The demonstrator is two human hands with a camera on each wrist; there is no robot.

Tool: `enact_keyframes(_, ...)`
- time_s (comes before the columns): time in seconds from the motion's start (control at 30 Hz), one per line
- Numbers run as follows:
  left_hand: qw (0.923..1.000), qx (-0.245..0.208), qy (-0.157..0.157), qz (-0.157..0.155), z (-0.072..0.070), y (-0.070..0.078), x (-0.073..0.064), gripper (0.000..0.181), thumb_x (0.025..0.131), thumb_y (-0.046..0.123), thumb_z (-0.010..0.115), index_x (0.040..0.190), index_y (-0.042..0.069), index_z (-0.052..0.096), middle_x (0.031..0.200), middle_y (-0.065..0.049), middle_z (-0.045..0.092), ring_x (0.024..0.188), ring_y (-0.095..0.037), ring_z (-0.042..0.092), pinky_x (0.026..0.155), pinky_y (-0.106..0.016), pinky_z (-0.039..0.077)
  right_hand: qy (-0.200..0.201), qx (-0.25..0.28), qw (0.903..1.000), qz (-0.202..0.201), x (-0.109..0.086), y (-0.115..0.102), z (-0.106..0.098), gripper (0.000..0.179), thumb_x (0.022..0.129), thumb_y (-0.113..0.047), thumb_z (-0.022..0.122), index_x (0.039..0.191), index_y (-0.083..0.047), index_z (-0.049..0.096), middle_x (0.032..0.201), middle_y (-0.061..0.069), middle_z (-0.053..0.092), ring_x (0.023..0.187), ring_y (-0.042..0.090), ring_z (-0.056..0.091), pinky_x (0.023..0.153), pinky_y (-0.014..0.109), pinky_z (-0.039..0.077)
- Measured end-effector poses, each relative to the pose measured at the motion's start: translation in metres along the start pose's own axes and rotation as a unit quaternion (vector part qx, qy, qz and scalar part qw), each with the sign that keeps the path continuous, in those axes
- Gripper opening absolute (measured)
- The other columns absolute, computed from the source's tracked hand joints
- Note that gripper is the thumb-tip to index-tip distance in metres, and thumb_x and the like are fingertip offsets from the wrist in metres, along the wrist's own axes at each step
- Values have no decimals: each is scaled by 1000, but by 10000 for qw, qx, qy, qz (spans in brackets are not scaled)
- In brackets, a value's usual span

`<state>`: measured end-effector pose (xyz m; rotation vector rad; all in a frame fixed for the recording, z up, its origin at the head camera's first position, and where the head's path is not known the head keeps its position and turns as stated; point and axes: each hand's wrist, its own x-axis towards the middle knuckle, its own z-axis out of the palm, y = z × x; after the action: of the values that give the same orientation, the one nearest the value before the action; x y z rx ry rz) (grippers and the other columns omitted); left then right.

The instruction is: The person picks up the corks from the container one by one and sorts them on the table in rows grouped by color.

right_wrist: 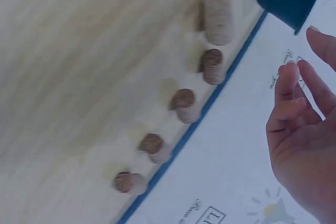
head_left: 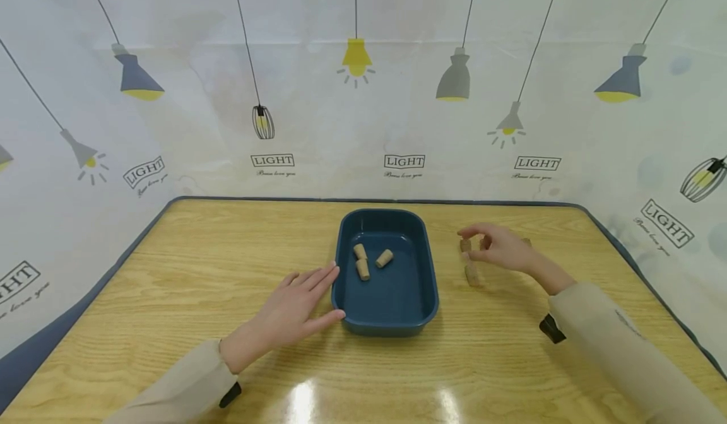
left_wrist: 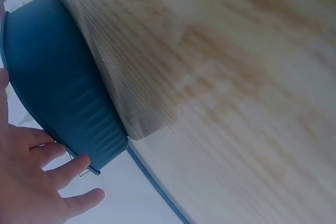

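Note:
A deep blue rectangular dish [head_left: 401, 294] stands in the middle of the table in the head view. Three corks lie inside it, one of them a cork [head_left: 384, 259] apart from the other two. My left hand [head_left: 292, 307] rests its straight fingers and thumb on the dish's left rim. To the right of the dish, my right hand [head_left: 502, 249] hovers over several corks, its thumb and forefinger spread near a cork [head_left: 466, 245]. The right wrist view has those corks in a row, with the nearest cork [right_wrist: 217, 18] on its side and nothing between the fingers.
The wooden table [head_left: 238, 241] has a dark blue edge strip at its back. Behind it hangs a white backdrop [head_left: 329, 127] printed with lamps. A black strap piece [head_left: 551, 328] shows under the right sleeve.

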<state>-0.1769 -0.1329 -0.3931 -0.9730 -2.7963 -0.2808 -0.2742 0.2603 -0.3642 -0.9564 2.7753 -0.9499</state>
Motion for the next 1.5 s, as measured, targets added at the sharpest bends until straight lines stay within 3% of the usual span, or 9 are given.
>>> enact_keyframes(0.3,10000,33,6,20,0,0,0,73,87,60,32,139,10,29,141,-4,27,122,-20,33,93,-47,29,25,-309,9994,134,39,-23,-5,42,83,-27,62,120,-10,52,114,7,54,63,15,50,51,31,42)
enact_keyframes(0.63,10000,27,32,17,1,0,0,73,87,61,31,139,10,29,141,-3,27,123,-19,33,93,-47,29,-176,-226,9995,-160,80,-58,1,43,84,-27,62,121,-8,52,114,11,53,70,16,54,64,33,45)
enact_keyframes(1.2,10000,-23,-36,-57,0,1,1,74,86,62,30,139,11,29,141,-3,27,122,-20,33,93,-49,28,-416,-381,9972,-495,124,-92,30,43,83,-23,62,121,-4,52,112,15,55,80,21,55,72,34,44)
enact_keyframes(1.37,10000,-5,-7,-22,0,0,1,74,86,61,30,139,10,29,141,-3,27,122,-20,33,93,-47,29,-401,-323,9979,-404,132,-97,38,41,83,-22,63,120,-5,54,110,13,56,78,19,55,72,32,44)
enact_keyframes(1.5,10000,22,-3,0,0,0,1,74,86,62,30,139,11,29,141,-2,27,122,-19,34,93,-47,30,-487,-177,9983,-261,136,-100,44,42,83,-21,62,120,-4,53,111,13,56,85,22,55,76,33,44)
